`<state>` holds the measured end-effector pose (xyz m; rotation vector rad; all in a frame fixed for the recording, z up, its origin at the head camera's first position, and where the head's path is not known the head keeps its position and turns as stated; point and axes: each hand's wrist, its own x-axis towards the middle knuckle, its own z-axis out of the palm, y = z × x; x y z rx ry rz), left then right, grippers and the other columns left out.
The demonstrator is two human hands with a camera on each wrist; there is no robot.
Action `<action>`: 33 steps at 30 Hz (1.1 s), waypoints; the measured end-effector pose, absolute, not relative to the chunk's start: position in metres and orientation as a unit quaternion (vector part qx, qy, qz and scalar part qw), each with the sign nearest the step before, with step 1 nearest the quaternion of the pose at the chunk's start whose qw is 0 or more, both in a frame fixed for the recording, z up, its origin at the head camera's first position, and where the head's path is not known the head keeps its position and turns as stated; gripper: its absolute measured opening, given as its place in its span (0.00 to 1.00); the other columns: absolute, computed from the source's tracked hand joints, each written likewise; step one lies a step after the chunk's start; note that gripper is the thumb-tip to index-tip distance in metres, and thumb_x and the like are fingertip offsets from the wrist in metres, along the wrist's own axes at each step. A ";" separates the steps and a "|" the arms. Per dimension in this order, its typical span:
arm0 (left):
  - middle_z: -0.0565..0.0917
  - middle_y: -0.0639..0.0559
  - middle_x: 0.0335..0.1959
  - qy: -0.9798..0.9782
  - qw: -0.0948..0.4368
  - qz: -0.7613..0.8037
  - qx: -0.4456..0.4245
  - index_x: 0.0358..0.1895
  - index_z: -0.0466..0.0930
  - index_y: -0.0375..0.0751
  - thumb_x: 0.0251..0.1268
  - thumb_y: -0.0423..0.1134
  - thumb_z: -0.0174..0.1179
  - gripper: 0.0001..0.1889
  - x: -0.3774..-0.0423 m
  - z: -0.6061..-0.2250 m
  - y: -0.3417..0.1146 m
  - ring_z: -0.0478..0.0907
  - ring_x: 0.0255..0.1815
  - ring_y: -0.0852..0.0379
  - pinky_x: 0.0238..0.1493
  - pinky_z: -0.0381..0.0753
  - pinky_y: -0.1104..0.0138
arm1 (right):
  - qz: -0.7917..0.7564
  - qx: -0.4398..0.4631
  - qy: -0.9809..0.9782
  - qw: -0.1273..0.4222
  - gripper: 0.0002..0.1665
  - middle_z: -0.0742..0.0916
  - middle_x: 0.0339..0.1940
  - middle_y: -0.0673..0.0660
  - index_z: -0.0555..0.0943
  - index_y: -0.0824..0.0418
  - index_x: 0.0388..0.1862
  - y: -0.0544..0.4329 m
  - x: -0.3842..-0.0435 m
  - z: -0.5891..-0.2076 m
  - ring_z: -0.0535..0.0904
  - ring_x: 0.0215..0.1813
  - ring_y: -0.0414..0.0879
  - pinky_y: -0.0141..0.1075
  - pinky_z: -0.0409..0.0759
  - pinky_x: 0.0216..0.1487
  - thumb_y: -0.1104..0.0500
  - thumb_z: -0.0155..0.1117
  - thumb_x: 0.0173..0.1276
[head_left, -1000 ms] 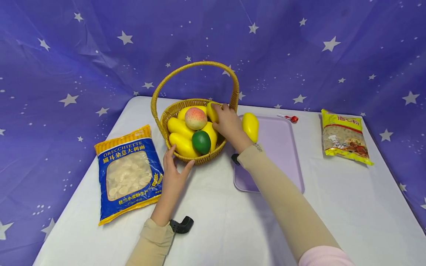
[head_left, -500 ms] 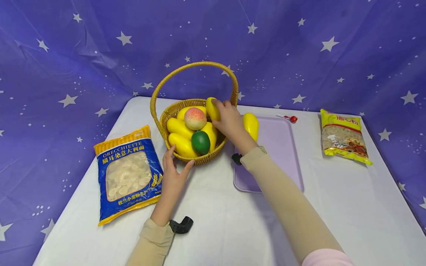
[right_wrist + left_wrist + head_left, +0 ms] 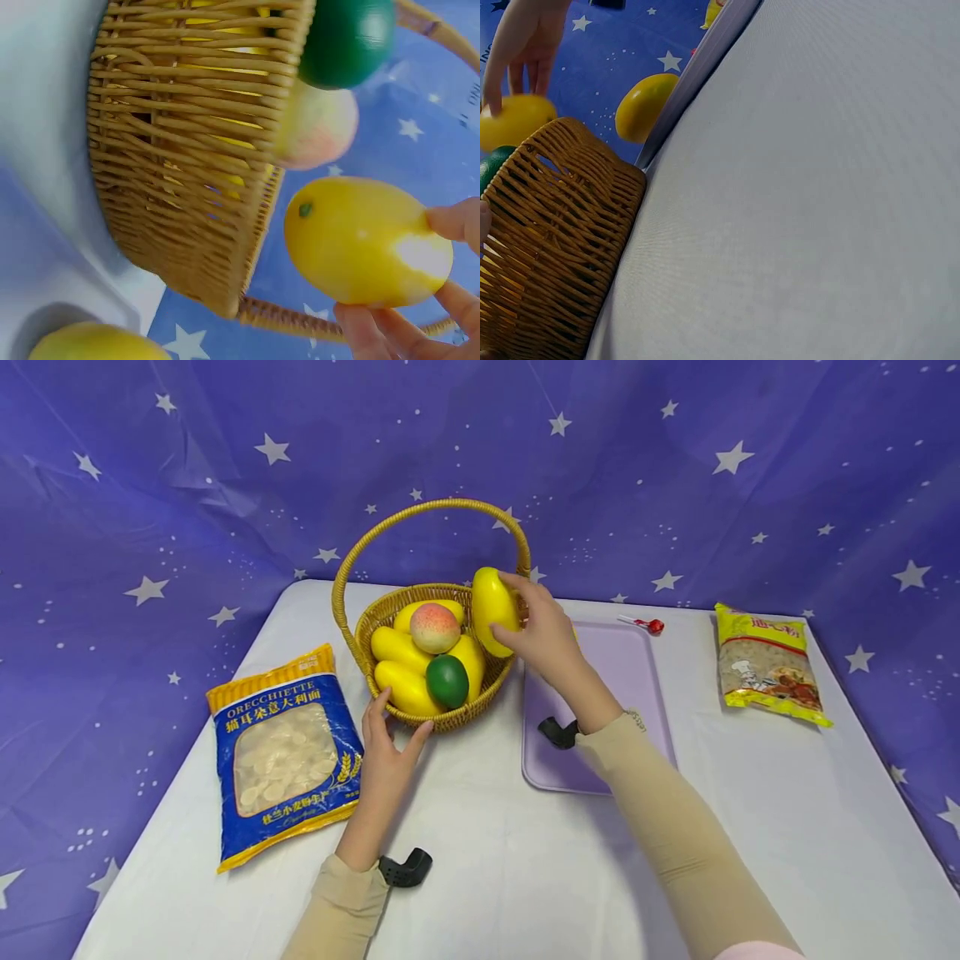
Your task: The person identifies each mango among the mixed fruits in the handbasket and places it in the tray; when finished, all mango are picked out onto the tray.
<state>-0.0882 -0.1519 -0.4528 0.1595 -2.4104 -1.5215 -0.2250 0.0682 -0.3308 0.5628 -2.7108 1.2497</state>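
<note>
A: Head view, quick. What's changed?
B: Right hand pinches a yellow mango between thumb and fingers. It's higher than 0.5 s ago, nearly upright, over the right side of the wicker basket.
A: Left hand?
B: Same spot. Fingers loosely spread, not wrapped round anything, tips at the basket's near-left rim. Probably steadying it.
A: Rest of the heap?
B: 4 more mangoes, peach on top, green fruit in front. No shift among those that I can see. Purple tray just to the right, partly covered.
A: Left wrist view.
B: Held mango's blurred, likely moving, partly behind the basket rim. 2nd mango shows beyond the tray's edge; contact, can't tell. Only scraps of the left hand here, so no grip call from this view.
A: Right wrist view?
B: Clearest. Thumb and fingertips on the held mango, stem end toward the basket. Gap between it and the rim; peach near, not touching.
A: Meaning?
B: My judgement: it's free of the pile, carried by the right hand alone, not set down.
</note>
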 end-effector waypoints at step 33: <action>0.51 0.42 0.74 -0.834 0.154 -0.528 0.043 0.74 0.49 0.50 0.65 0.49 0.62 0.40 -0.087 -0.453 -0.153 0.63 0.67 0.44 0.66 0.65 0.54 | 0.577 -0.059 -0.806 -0.116 0.43 0.71 0.58 0.64 0.56 0.54 0.77 0.226 -0.251 -0.409 0.77 0.40 0.42 0.42 0.78 0.56 0.52 0.63 0.68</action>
